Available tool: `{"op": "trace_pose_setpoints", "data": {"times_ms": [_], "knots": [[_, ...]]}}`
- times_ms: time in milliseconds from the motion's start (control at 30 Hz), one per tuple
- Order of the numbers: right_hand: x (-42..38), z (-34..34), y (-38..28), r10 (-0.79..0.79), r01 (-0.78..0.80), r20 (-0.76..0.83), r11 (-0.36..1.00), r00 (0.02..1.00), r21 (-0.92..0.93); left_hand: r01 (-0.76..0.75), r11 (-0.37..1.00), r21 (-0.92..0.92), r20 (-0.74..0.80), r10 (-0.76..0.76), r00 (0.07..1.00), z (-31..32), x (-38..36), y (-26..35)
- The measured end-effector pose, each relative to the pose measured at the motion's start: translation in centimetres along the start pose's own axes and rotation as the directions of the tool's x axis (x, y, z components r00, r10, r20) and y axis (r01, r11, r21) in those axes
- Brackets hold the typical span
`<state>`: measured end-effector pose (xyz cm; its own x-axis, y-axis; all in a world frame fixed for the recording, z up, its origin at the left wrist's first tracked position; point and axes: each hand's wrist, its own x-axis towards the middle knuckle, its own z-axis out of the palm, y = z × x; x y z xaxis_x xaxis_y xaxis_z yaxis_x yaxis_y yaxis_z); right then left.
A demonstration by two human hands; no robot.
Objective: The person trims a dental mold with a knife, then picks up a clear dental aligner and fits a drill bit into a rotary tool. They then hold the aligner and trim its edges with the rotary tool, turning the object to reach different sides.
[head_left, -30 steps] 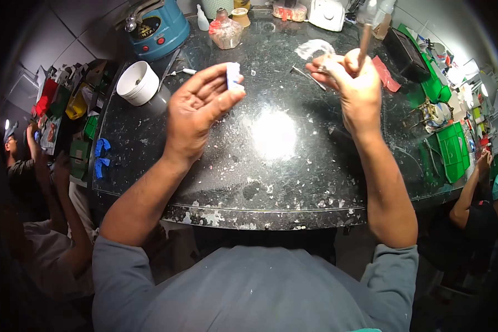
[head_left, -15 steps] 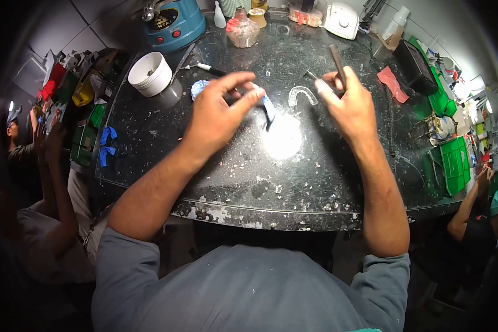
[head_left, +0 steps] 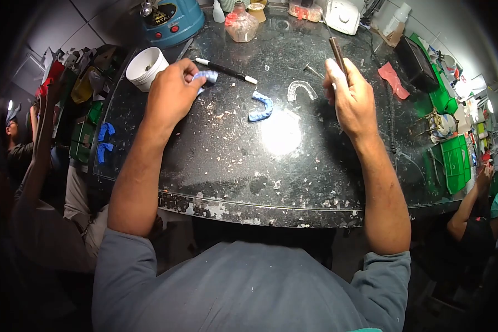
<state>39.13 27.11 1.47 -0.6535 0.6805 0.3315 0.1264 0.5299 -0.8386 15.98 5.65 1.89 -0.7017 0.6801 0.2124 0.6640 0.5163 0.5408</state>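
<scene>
My left hand (head_left: 174,91) is closed with its fingertips on a pale blue dental cast (head_left: 207,76), which is partly hidden by the fingers. Wrapped in my right hand (head_left: 348,91) is a slim knife (head_left: 336,52) with a dark brown handle, its thin blade pointing away from me. Between the hands lie a blue U-shaped dental arch model (head_left: 262,107) and a clear dental aligner (head_left: 302,91). A black marker with white ends (head_left: 227,71) rests just beyond the cast. Close to my right hand lies a small metal pin-like piece (head_left: 314,71).
A white cup (head_left: 148,72) stands left of my left hand. Along the back are a blue machine (head_left: 177,25), a glass burner bottle (head_left: 241,25) and a white device (head_left: 343,17). Red wax (head_left: 393,81) and green trays (head_left: 455,163) lie right. Other people sit on both sides.
My left hand has moved left from the marker to the blue cast and closed on it. The marker now lies on the table, and the U-shaped model is uncovered. My right hand keeps the knife.
</scene>
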Motion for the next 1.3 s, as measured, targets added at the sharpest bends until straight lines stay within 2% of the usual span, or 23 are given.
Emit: {"op": "trace_pose_setpoints", "data": {"times_ms": [33, 67, 100, 133, 167, 233, 267, 333, 367, 400, 433, 500, 533, 633, 667, 733, 867, 933, 1033, 1300], "knots": [[0.0, 0.0, -0.1, -0.001, 0.001, 0.001, 1.000, 1.000, 0.001, -0.027, 0.990, -0.137, -0.051, 0.020, 0.998, 0.1, 0.1, 0.0], [-0.1, -0.1, -0.2, -0.003, 0.004, 0.007, 1.000, 1.000, -0.006, -0.027, 0.990, -0.137, -0.051, 0.020, 0.999, 0.2, 0.1, 0.2], [-0.2, -0.1, -0.3, -0.006, 0.007, 0.013, 1.000, 1.000, -0.014, -0.086, 0.917, -0.390, -0.028, 0.081, 0.996, 0.3, 0.1, 0.6], [-0.4, -0.1, -0.6, -0.007, 0.007, 0.016, 1.000, 1.000, -0.014, -0.127, 0.777, -0.617, -0.024, 0.143, 0.989, 0.3, -0.1, 1.6], [-0.7, 0.1, -1.1, -0.060, 0.062, 0.051, 0.997, 0.997, -0.037, -0.046, 0.680, -0.732, 0.060, 0.132, 0.989, -0.1, -0.9, 2.9], [-1.3, 0.8, -2.2, -0.192, 0.201, 0.114, 0.977, 0.975, -0.074, 0.157, 0.364, -0.918, 0.198, 0.079, 0.977, 0.5, -1.5, 4.0], [-1.6, 1.5, -2.2, -0.293, 0.301, 0.125, 0.952, 0.948, -0.055, 0.246, 0.200, -0.948, 0.266, 0.078, 0.961, 0.6, -1.7, 4.1], [-1.8, 2.6, -1.9, -0.454, 0.464, 0.182, 0.886, 0.872, -0.013, 0.282, 0.043, -0.958, 0.286, 0.151, 0.946, 1.2, -1.6, 3.5], [-2.2, 2.6, -2.2, -0.497, 0.519, 0.222, 0.854, 0.839, -0.049, 0.259, 0.052, -0.965, 0.263, 0.134, 0.955, 1.4, -1.7, 3.4], [-2.7, 2.4, -3.1, -0.414, 0.468, 0.284, 0.870, 0.864, -0.153, 0.236, 0.060, -0.970, 0.242, 0.115, 0.963, 1.6, -1.7, 3.4], [-2.8, 2.6, -3.2, -0.425, 0.478, 0.274, 0.862, 0.863, -0.170, 0.231, 0.059, -0.971, 0.236, 0.109, 0.966, 1.7, -1.8, 3.4], [-3.0, 3.1, -3.0, -0.437, 0.490, 0.268, 0.853, 0.859, -0.181, 0.108, 0.189, -0.976, 0.116, 0.031, 0.993, 1.8, -2.0, 3.5], [-3.1, 3.3, -2.8, -0.439, 0.494, 0.271, 0.849, 0.857, -0.185, 0.106, 0.189, -0.976, 0.113, 0.025, 0.993, 1.8, -2.1, 3.5], [-3.5, 3.6, -3.0, -0.432, 0.493, 0.276, 0.843, 0.859, -0.216, 0.007, 0.366, -0.931, 0.048, 0.105, 0.993, 1.8, -2.4, 3.7], [-3.5, 3.6, -3.1, -0.425, 0.489, 0.273, 0.838, 0.863, -0.243, 0.008, 0.365, -0.931, 0.050, 0.105, 0.993, 1.8, -2.5, 3.9], [-3.5, 3.5, -3.1, -0.434, 0.494, 0.263, 0.834, 0.862, -0.243, -0.111, 0.472, -0.875, -0.045, 0.150, 0.988, 1.9, -2.7, 4.2], [-3.5, 3.4, -3.2, -0.443, 0.503, 0.261, 0.827, 0.858, -0.252, -0.141, 0.531, -0.835, -0.060, 0.167, 0.984, 1.7, -2.9, 4.5], [-3.6, 3.4, -3.3, -0.441, 0.501, 0.259, 0.827, 0.859, -0.253, -0.250, 0.603, -0.758, -0.173, 0.184, 0.968, 1.6, -3.1, 4.9], [-3.7, 3.3, -3.4, -0.433, 0.500, 0.275, 0.825, 0.859, -0.262, -0.292, 0.676, -0.677, -0.218, 0.195, 0.956, 1.5, -3.3, 5.0], [-4.4, 3.3, -4.2, -0.403, 0.512, 0.328, 0.760, 0.855, -0.401, -0.275, 0.692, -0.668, -0.232, 0.157, 0.960, 2.3, -3.4, 4.5]]}}
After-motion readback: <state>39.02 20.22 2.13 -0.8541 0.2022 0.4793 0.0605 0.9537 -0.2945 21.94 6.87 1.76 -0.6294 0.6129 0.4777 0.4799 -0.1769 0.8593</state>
